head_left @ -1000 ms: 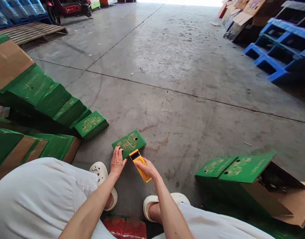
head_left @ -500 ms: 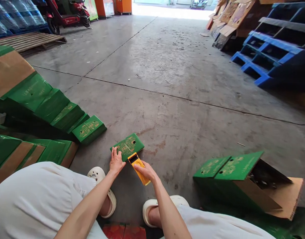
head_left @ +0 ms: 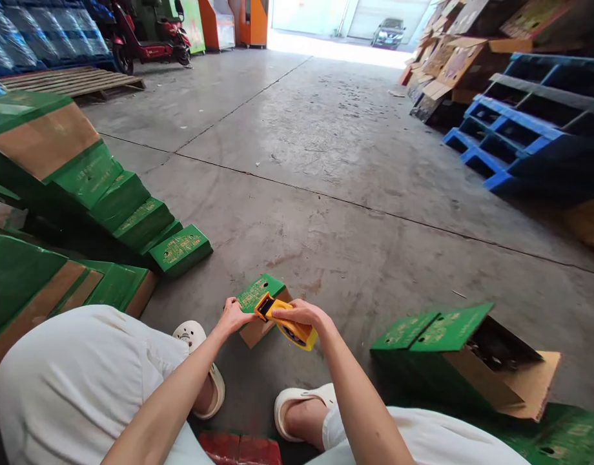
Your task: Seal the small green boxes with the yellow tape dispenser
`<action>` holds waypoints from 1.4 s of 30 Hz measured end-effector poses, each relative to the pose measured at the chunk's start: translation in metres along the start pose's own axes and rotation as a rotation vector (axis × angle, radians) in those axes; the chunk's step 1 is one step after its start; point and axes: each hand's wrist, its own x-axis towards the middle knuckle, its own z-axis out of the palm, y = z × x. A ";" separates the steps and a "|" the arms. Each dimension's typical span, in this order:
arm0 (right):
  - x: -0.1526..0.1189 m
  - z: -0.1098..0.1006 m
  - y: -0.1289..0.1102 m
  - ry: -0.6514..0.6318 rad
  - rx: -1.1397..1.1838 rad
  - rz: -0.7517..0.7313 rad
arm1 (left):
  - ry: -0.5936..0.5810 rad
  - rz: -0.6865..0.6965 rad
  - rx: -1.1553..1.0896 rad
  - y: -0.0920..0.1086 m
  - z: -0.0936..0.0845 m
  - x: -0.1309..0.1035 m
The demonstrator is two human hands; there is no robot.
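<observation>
A bare concrete floor (head_left: pixel 355 194) runs out toward a bright doorway, with a slumped row of green cartons (head_left: pixel 132 216) at the left. Just beside them the left hand (head_left: pixel 232 316) props a small green box (head_left: pixel 258 302) tilted on the floor, fingers closed on its edge. The right hand (head_left: pixel 301 314) wraps a yellow tape dispenser (head_left: pixel 288 326) touching the box top. Tilted so, the box may slip and the tape land crooked. An open green carton (head_left: pixel 452 352) lies at the right.
</observation>
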 end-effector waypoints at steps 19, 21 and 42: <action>-0.083 0.042 0.027 -0.037 0.277 -0.067 | 0.057 -0.033 0.120 -0.016 -0.016 0.017; -0.095 0.044 0.029 -0.017 0.279 -0.071 | 0.054 -0.040 0.113 -0.015 -0.018 0.017; -0.049 0.048 0.064 0.058 0.018 0.187 | 0.098 0.007 -0.042 -0.026 -0.038 0.036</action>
